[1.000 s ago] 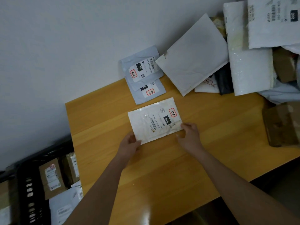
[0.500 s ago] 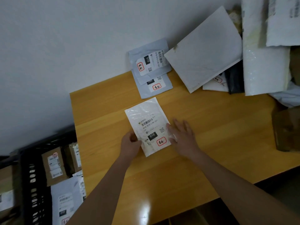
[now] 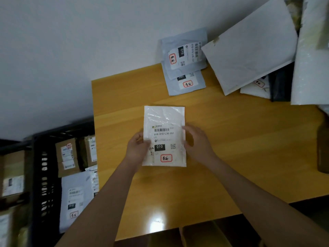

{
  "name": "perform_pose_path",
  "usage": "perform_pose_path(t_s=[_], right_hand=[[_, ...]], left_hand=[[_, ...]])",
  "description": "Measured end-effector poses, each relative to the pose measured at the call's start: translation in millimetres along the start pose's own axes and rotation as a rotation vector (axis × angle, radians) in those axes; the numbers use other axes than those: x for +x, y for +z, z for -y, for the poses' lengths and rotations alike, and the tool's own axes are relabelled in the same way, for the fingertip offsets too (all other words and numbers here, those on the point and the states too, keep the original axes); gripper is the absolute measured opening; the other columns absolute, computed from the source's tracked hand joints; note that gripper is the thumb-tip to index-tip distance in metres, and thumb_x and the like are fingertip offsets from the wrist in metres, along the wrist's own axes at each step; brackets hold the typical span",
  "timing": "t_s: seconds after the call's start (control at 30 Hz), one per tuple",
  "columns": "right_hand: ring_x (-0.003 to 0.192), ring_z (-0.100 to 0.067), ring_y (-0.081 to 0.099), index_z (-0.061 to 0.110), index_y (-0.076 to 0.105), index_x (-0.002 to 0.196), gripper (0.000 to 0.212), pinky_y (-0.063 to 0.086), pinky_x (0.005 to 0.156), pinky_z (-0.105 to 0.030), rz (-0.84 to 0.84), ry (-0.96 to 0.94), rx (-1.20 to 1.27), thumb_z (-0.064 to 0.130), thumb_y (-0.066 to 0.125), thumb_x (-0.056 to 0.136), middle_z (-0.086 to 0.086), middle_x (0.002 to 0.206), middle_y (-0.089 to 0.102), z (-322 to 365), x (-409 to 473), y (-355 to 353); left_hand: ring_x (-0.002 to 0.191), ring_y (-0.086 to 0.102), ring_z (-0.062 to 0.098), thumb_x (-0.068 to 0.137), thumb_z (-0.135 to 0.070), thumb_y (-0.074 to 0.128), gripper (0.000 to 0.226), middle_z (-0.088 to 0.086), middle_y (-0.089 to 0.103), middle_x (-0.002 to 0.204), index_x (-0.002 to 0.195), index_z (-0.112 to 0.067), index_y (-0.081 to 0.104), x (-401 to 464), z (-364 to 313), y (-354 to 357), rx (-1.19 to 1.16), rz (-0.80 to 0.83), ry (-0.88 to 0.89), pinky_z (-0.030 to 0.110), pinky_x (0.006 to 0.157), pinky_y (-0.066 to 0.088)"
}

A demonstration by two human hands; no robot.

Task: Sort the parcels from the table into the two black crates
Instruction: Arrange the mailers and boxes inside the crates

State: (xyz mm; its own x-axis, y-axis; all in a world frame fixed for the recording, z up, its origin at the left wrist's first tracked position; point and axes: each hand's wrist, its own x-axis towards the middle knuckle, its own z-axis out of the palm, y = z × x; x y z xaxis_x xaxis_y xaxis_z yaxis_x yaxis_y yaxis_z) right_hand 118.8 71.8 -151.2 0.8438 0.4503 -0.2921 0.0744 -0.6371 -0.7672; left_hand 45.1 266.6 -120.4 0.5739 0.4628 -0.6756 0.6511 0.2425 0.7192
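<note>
A white plastic parcel (image 3: pixel 164 120) with a barcode, a black "010" tag and a red-framed stamp is upright over the wooden table (image 3: pixel 240 148), label facing me. My left hand (image 3: pixel 138 148) pinches its left edge, thumb on the label. My right hand (image 3: pixel 196 141) holds its right edge with curled fingers. A black crate (image 3: pixel 40 175) stands left of the table, below its level, with brown boxes and a grey mailer inside. A second crate's edge (image 3: pixel 10 147) shows at the far left.
Two grey mailers (image 3: pixel 183 63) lean against the wall at the table's back. A pile of large white parcels (image 3: pixel 249 49) and a black one (image 3: pixel 280 86) fills the back right. A brown box (image 3: pixel 323 148) sits at the right edge.
The white parcel has turned from lying slanted to upright with its label readable. My right hand moved from flat on the table to gripping the parcel's right edge. The view shifted left.
</note>
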Motion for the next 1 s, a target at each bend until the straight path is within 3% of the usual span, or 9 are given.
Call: perform_pose_path(t_s=[0.1,0.2,0.3,0.43,0.57,0.67,0.73,0.83,1.0], right_hand=[[0.132,-0.003,0.033,0.022,0.037,0.149,0.065,0.029,0.106,-0.015,0.036,-0.067,0.141,0.003,0.061,0.092,0.01,0.144,0.039,17,-6,12],[0.122,-0.008,0.046,0.017,0.044,0.146,0.066,0.038,0.09,-0.001,0.021,-0.174,0.153,-0.009,0.06,0.087,0.004,0.137,0.045,32,-10,34],[0.107,-0.013,0.05,0.008,0.051,0.14,0.061,0.038,0.083,0.002,-0.022,-0.175,0.14,-0.015,0.059,0.084,0.006,0.131,0.042,53,-16,64],[0.105,-0.01,0.047,0.004,0.055,0.136,0.055,0.041,0.094,-0.014,-0.045,-0.183,0.098,-0.014,0.059,0.084,0.006,0.134,0.043,91,-34,115],[0.105,-0.012,0.054,0.004,0.059,0.132,0.048,0.04,0.087,-0.003,-0.017,-0.224,0.046,-0.011,0.06,0.087,0.0,0.13,0.046,135,-56,191],[0.101,-0.007,0.052,0.005,0.059,0.132,0.044,0.044,0.09,-0.006,0.039,-0.237,0.048,-0.008,0.059,0.09,0.002,0.125,0.045,172,-72,251],[0.103,-0.006,0.05,0.004,0.058,0.133,0.044,0.044,0.097,-0.013,0.091,-0.253,0.021,-0.008,0.057,0.091,0.002,0.126,0.045,196,-81,290],[0.116,-0.011,0.049,0.0,0.054,0.136,0.044,0.042,0.108,-0.023,0.202,-0.227,-0.053,-0.006,0.052,0.092,-0.006,0.136,0.044,220,-91,339],[0.118,-0.019,0.049,0.004,0.052,0.129,0.037,0.048,0.096,-0.026,0.359,-0.082,-0.254,-0.001,0.051,0.092,-0.004,0.145,0.035,218,-98,380]], left_hand=[[0.093,0.07,0.034,0.096,0.005,0.051,0.023,0.015,0.071,0.108,0.098,-0.016,0.06,-6,5,-23,-0.081,0.002,-0.018,0.053,0.078,0.058],[0.095,0.069,0.035,0.095,0.001,0.056,0.02,0.016,0.07,0.111,0.101,-0.018,0.055,-11,13,-49,-0.134,-0.035,-0.009,0.054,0.08,0.057],[0.095,0.068,0.033,0.091,-0.006,0.066,0.026,0.009,0.069,0.105,0.099,-0.021,0.047,-14,26,-81,-0.123,-0.178,-0.005,0.056,0.081,0.057],[0.089,0.068,0.024,0.089,-0.007,0.069,0.017,0.005,0.068,0.097,0.088,-0.019,0.056,-19,45,-136,-0.09,-0.306,0.026,0.04,0.08,0.058],[0.078,0.061,0.013,0.089,-0.002,0.067,0.015,0.0,0.066,0.086,0.085,-0.016,0.064,-33,69,-224,-0.062,-0.348,0.078,0.016,0.064,0.048],[0.067,0.062,0.005,0.088,0.003,0.065,0.013,0.0,0.067,0.085,0.089,-0.009,0.07,-42,89,-295,-0.013,-0.397,0.078,0.007,0.056,0.046],[0.067,0.063,0.004,0.088,0.004,0.064,0.013,0.007,0.07,0.092,0.094,-0.004,0.072,-43,106,-339,0.042,-0.423,0.052,0.01,0.059,0.049],[0.085,0.063,0.014,0.09,-0.004,0.064,0.013,0.009,0.07,0.102,0.1,-0.003,0.074,-40,133,-390,0.163,-0.421,-0.006,0.026,0.08,0.051],[0.089,0.057,0.011,0.096,-0.009,0.056,0.025,0.007,0.067,0.109,0.116,-0.004,0.07,-26,176,-415,0.351,-0.283,-0.085,0.024,0.079,0.044]])
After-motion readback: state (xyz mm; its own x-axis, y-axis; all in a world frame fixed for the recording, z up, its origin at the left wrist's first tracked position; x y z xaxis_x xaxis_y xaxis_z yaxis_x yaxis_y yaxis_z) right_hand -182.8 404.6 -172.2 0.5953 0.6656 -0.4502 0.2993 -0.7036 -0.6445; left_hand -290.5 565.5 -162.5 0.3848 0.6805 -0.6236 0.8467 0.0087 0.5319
